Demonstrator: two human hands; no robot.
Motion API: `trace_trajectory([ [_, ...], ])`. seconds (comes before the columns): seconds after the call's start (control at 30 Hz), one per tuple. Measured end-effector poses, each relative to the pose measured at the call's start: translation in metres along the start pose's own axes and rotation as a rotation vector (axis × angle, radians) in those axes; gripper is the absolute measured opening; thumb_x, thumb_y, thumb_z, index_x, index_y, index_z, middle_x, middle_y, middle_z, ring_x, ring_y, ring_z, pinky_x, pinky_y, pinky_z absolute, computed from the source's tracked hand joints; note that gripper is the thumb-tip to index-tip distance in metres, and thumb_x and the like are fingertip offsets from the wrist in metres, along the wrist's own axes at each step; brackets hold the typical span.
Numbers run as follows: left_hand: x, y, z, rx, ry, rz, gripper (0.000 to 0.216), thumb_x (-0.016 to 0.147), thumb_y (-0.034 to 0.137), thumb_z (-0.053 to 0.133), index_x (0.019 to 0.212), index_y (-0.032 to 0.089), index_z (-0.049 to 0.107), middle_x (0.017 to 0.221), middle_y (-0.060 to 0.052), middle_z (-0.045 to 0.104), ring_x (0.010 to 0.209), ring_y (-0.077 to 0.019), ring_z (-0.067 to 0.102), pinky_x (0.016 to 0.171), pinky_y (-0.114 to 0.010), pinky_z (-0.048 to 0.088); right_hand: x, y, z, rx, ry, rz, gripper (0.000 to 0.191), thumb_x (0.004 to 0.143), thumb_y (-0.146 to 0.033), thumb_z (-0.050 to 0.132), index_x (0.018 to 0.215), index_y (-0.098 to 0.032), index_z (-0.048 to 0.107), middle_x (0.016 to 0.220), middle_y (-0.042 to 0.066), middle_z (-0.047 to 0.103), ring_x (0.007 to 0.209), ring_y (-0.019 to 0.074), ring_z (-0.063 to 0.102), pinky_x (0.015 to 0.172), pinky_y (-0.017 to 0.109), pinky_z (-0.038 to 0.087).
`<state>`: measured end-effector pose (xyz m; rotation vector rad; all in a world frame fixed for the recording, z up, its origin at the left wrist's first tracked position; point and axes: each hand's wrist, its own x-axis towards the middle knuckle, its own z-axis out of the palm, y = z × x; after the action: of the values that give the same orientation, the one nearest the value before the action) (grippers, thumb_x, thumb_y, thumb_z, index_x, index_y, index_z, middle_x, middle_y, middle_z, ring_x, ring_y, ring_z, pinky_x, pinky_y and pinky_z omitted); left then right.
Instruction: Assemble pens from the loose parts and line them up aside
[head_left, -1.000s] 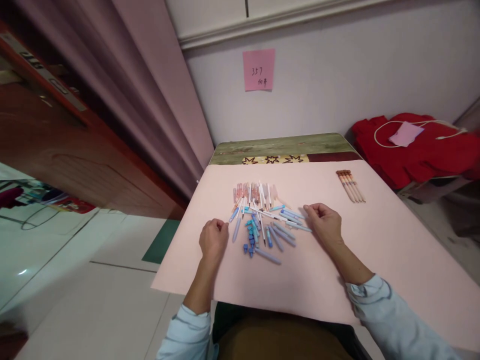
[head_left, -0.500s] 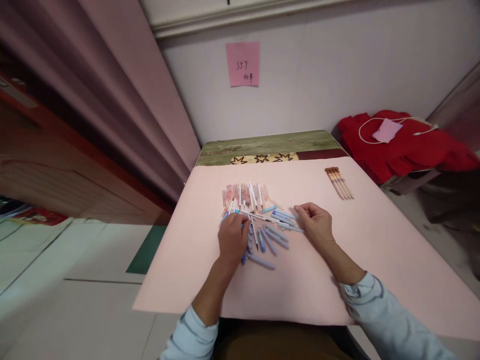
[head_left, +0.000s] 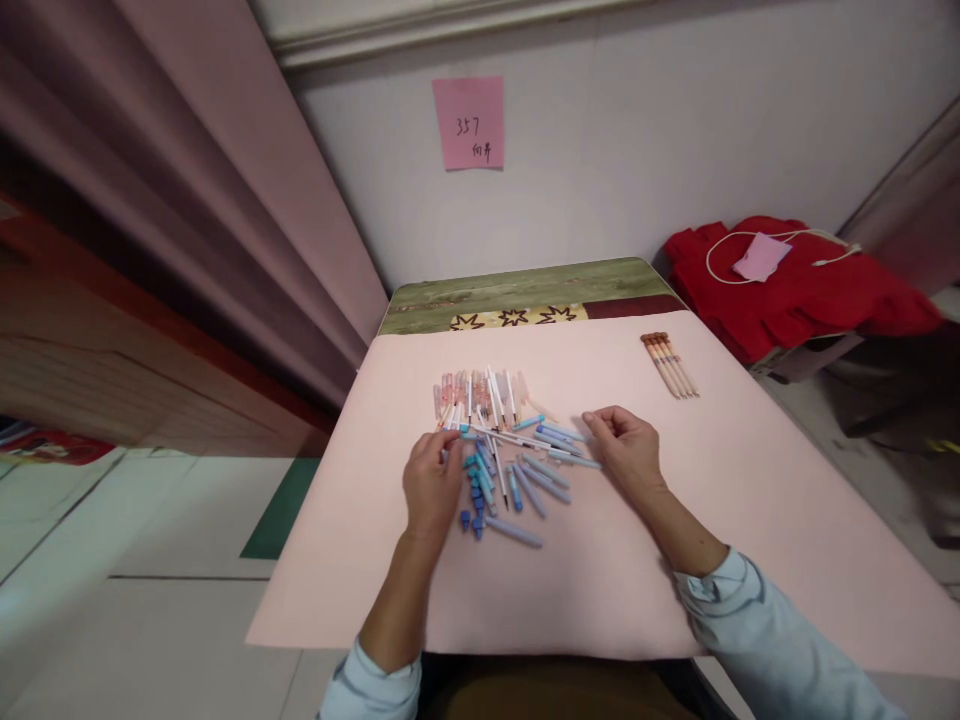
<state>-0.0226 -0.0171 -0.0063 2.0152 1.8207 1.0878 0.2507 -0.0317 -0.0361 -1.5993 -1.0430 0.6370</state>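
Several pen parts lie in a loose heap on the pink table covering: clear and reddish barrels (head_left: 457, 387), white refills with dark tips (head_left: 501, 470), blue barrels (head_left: 531, 490) and small blue caps (head_left: 478, 497). My left hand (head_left: 433, 485) is at the heap's left edge. Its thumb and fingers are apart, with the fingertips by the end of a white refill with a blue end. To the right of the heap, my right hand (head_left: 626, 445) is closed with thumb and fingers together. Whatever it holds, if anything, is hidden.
Several assembled pens with brown tops (head_left: 670, 366) lie side by side at the right rear of the pink covering (head_left: 600, 590). Behind is a green patterned strip (head_left: 517, 290). A red cloth (head_left: 810, 310) with a white cable stands beyond the right edge.
My left hand has moved left off the heap, uncovering the blue caps and barrels beneath it. My right hand stays nearly still. The view has shifted slightly.
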Motion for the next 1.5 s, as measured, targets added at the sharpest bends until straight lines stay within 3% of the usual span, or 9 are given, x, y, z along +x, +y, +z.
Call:
trace_trajectory([
  [0.17,-0.017,-0.031,-0.022,-0.016,0.064,-0.167,0.018,0.083,0.036,0.058,0.087,0.022,0.070,0.082,-0.002,0.065,0.069,-0.0161,0.058,0.068,-0.029,0.047,0.006,-0.001,-0.011,0.008,0.049,0.011,0.037,0.076,-0.052,0.065,0.073,-0.015,0.068,0.057,-0.002,0.052,0.054,0.0113,0.042,0.052,0.024,0.035],
  [0.33,-0.027,-0.040,-0.028,-0.059,0.101,-0.261,0.018,0.081,0.036,0.060,0.086,0.022,0.070,0.084,-0.001,0.067,0.072,-0.0164,0.060,0.070,-0.028,0.048,0.005,0.001,-0.015,-0.165,-0.030,-0.036,0.029,0.077,-0.047,0.064,0.080,-0.019,0.074,0.069,0.001,0.066,0.060,0.0143,0.054,0.060,0.026,0.041],
  [0.47,-0.020,-0.030,-0.031,-0.066,0.109,-0.171,0.019,0.083,0.036,0.058,0.086,0.021,0.070,0.083,-0.002,0.066,0.071,-0.0160,0.059,0.070,-0.028,0.047,0.002,0.004,-0.012,-0.336,-0.119,-0.171,0.025,0.078,-0.045,0.062,0.081,-0.024,0.076,0.078,0.003,0.070,0.062,0.0150,0.056,0.061,0.026,0.042],
  [0.63,-0.011,-0.018,-0.026,-0.047,0.120,-0.052,0.017,0.085,0.034,0.056,0.082,0.021,0.068,0.079,-0.001,0.063,0.066,-0.0141,0.055,0.067,-0.027,0.046,-0.002,0.000,-0.011,-0.368,-0.131,-0.270,0.024,0.081,-0.041,0.060,0.083,-0.024,0.076,0.079,0.003,0.069,0.062,0.0146,0.056,0.061,0.026,0.042],
  [0.77,-0.017,-0.023,-0.017,-0.077,0.209,-0.080,0.017,0.085,0.034,0.057,0.084,0.019,0.067,0.080,-0.002,0.063,0.069,-0.0143,0.056,0.068,-0.027,0.047,-0.013,-0.018,0.002,-0.344,-0.224,-0.349,0.017,0.083,-0.035,0.061,0.084,-0.025,0.075,0.080,0.001,0.068,0.063,0.0132,0.057,0.061,0.025,0.040],
  [0.87,-0.024,-0.033,-0.012,-0.117,0.309,-0.155,0.020,0.085,0.035,0.057,0.088,0.018,0.067,0.084,-0.003,0.063,0.074,-0.0152,0.058,0.072,-0.028,0.048,-0.019,-0.035,0.022,-0.455,-0.355,-0.403,0.013,0.082,-0.028,0.060,0.084,-0.026,0.073,0.083,0.000,0.069,0.070,0.0137,0.059,0.065,0.024,0.039],
  [1.13,-0.028,-0.053,-0.005,-0.250,0.331,-0.323,0.027,0.086,0.039,0.053,0.096,0.017,0.066,0.091,-0.006,0.067,0.081,-0.0165,0.061,0.075,-0.028,0.050,-0.028,-0.061,0.067,-0.727,-0.528,-0.368,0.013,0.084,-0.028,0.058,0.081,-0.026,0.071,0.085,0.001,0.072,0.077,0.0177,0.063,0.062,0.026,0.036],
  [1.27,-0.029,-0.055,-0.004,-0.304,0.338,-0.326,0.025,0.085,0.037,0.055,0.095,0.017,0.067,0.091,-0.006,0.067,0.081,-0.0163,0.061,0.076,-0.028,0.050,-0.036,-0.068,0.081,-0.829,-0.529,-0.260,0.020,0.085,-0.036,0.057,0.079,-0.024,0.072,0.075,0.005,0.073,0.073,0.0207,0.065,0.061,0.027,0.038],
  [1.5,-0.030,-0.054,-0.005,-0.347,0.353,-0.318,0.023,0.083,0.035,0.060,0.091,0.017,0.070,0.087,-0.005,0.067,0.077,-0.0159,0.061,0.075,-0.028,0.049,-0.036,-0.080,0.094,-0.961,-0.582,-0.133,0.028,0.083,-0.039,0.055,0.074,-0.021,0.075,0.080,0.010,0.074,0.081,0.0234,0.068,0.066,0.029,0.042],
])
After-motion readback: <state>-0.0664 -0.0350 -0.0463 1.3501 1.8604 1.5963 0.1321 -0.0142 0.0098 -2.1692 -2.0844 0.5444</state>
